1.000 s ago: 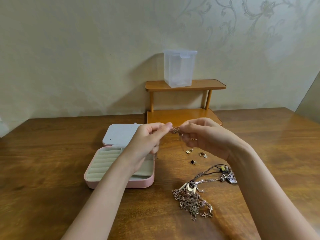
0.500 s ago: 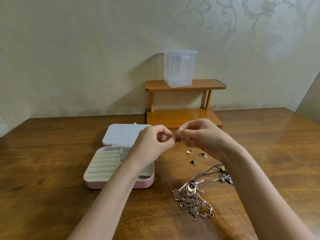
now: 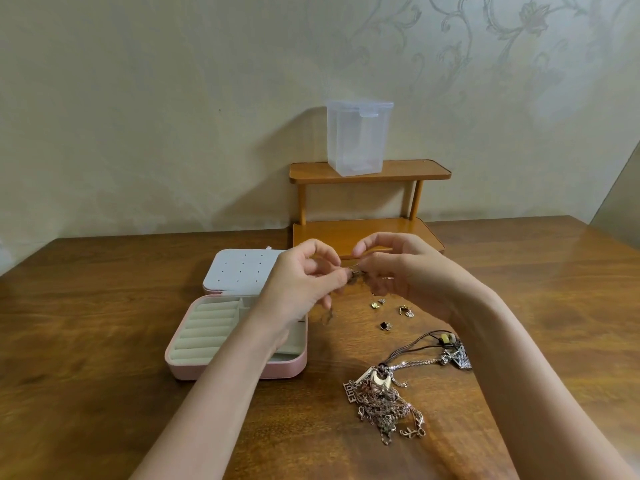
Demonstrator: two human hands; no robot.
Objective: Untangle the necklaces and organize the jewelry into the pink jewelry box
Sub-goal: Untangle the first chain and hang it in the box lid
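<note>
**Wooden table, jewellery mid-sorting**

Glossy brown wooden table (image 3: 104, 341) carries everything. Above it, left hand (image 3: 301, 289) and right hand (image 3: 408, 275) pinch one thin metal chain piece (image 3: 355, 271) between curled fingertips. Beneath lies the open pink jewelry box (image 3: 235, 341), ridged cream inside. Right: one tangled heap of metal necklaces (image 3: 384, 400), four small earrings (image 3: 384, 325).

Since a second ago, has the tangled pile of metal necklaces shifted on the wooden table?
No. The tangled necklace pile lies in the same spot, right of the open pink jewelry box; neither hand touches it.
</note>
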